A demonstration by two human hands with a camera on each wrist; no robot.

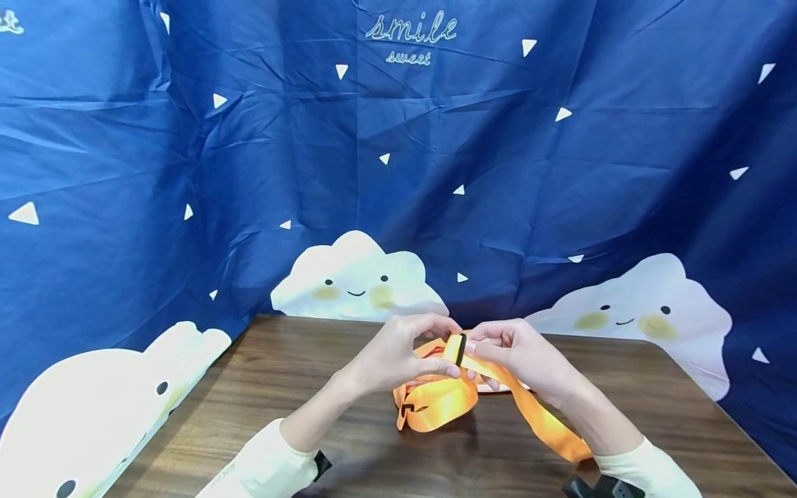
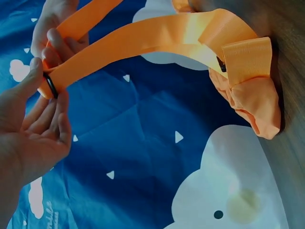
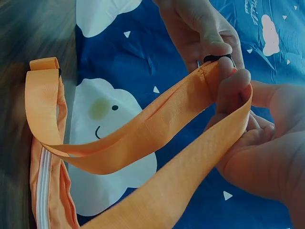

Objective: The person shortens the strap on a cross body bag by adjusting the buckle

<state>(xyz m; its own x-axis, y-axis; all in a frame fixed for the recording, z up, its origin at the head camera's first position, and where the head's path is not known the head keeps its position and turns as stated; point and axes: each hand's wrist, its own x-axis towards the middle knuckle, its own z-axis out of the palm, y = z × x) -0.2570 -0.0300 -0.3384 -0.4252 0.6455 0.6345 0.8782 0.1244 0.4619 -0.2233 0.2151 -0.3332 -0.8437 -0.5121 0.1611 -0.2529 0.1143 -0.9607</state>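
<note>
An orange webbing strap (image 1: pixel 548 425) passes through a black slide buckle (image 1: pixel 461 350), held above the table. My left hand (image 1: pixel 387 354) pinches the strap at the buckle between thumb and fingers, which the left wrist view shows closely. On the other side of the buckle, my right hand (image 1: pixel 530 354) grips the strap with curled fingers, and the loose length hangs below it. The strap loops down to an orange fabric bag (image 2: pixel 255 105) on the table. A pale zipper or stripe (image 3: pixel 45 186) runs along the bag in the right wrist view.
The dark wood-grain table (image 1: pixel 261 394) lies beneath both hands. Behind it hangs a blue cloth (image 1: pixel 398 187) printed with white triangles and smiling clouds. Dark wrist devices (image 1: pixel 602 487) sit at the pale sleeves.
</note>
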